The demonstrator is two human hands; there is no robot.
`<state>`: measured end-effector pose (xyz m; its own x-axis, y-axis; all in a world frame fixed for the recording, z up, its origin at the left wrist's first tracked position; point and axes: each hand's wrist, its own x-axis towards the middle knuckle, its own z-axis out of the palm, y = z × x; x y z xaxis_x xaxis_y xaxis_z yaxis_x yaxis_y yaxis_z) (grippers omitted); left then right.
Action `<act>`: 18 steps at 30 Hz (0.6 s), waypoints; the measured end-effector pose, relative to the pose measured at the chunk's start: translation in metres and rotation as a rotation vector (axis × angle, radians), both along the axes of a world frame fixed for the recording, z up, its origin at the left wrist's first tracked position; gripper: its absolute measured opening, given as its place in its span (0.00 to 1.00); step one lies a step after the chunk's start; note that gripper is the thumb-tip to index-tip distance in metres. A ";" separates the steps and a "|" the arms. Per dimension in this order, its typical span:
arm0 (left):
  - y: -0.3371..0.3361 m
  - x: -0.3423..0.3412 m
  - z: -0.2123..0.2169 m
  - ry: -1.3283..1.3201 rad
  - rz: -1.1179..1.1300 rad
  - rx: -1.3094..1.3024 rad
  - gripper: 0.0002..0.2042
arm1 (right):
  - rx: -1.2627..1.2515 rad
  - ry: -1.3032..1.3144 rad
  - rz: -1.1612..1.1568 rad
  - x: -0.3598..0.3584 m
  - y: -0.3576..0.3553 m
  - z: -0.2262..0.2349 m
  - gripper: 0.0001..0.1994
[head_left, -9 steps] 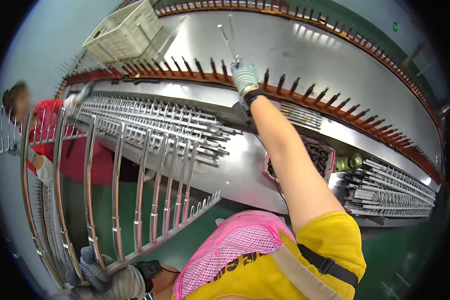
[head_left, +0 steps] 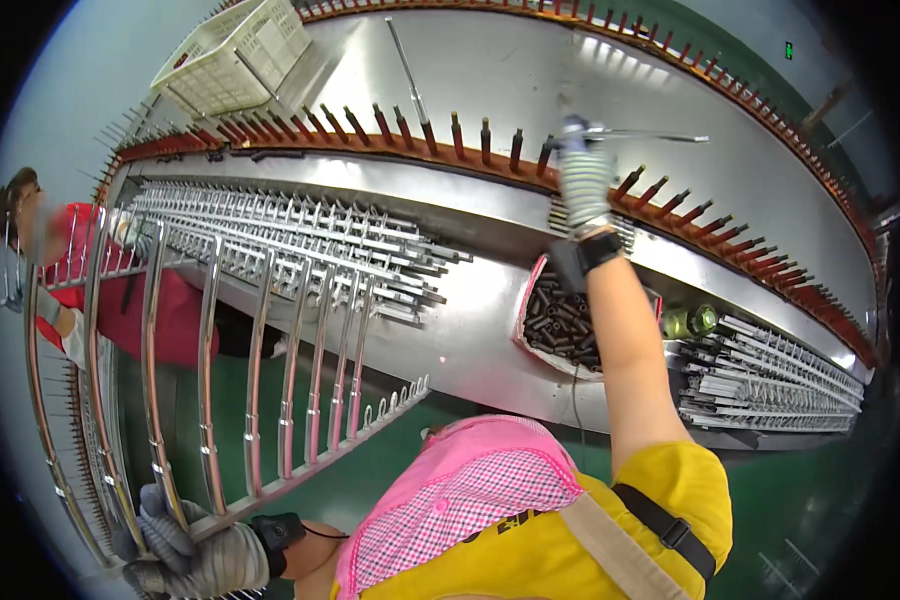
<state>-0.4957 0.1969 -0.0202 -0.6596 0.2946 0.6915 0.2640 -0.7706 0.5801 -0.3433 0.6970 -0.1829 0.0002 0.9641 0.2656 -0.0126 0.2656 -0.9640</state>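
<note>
My left hand (head_left: 185,550), in a grey glove, is closed round the bar of a metal rack (head_left: 300,478) at the lower left. A row of upright chrome tubes (head_left: 208,400) stands on this rack. My right hand (head_left: 584,180), in a striped glove and smeared by motion, is over the row of dark-tipped pegs (head_left: 485,140). From its fingers a thin chrome tube (head_left: 660,135) sticks out to the right, nearly level. Another thin chrome tube (head_left: 406,70) stands tilted on a peg further left.
White racks with hooks (head_left: 280,230) lie stacked on the metal bench, with more racks (head_left: 770,385) at the right. A box of dark sleeves (head_left: 560,325) and a green roll (head_left: 688,321) lie between. A white crate (head_left: 235,65) stands far left. A co-worker (head_left: 80,240) works at the left.
My right hand has moved right along the pegs. One tube that was at my hand now stands on a peg behind it; the other has swung from upright to level. My left hand keeps its grip.
</note>
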 end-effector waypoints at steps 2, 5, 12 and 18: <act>0.009 -0.001 0.001 0.010 0.042 -0.002 0.21 | -0.051 0.119 -0.141 0.024 0.028 -0.007 0.07; 0.039 0.004 0.009 -0.167 0.450 0.036 0.20 | -0.115 -0.533 -0.047 0.026 0.050 -0.026 0.12; 0.033 0.028 0.017 -0.176 0.231 0.068 0.14 | -0.060 -0.068 -0.037 -0.011 0.035 -0.027 0.16; -0.007 0.055 0.026 -0.080 0.593 -0.001 0.17 | 0.165 -0.864 -0.012 -0.051 0.028 -0.032 0.15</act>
<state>-0.4404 0.1904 0.0057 -0.7614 -0.1393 0.6331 0.6048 -0.5043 0.6164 -0.3943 0.7247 -0.2145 -0.2556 0.9146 0.3134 0.7074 0.3979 -0.5841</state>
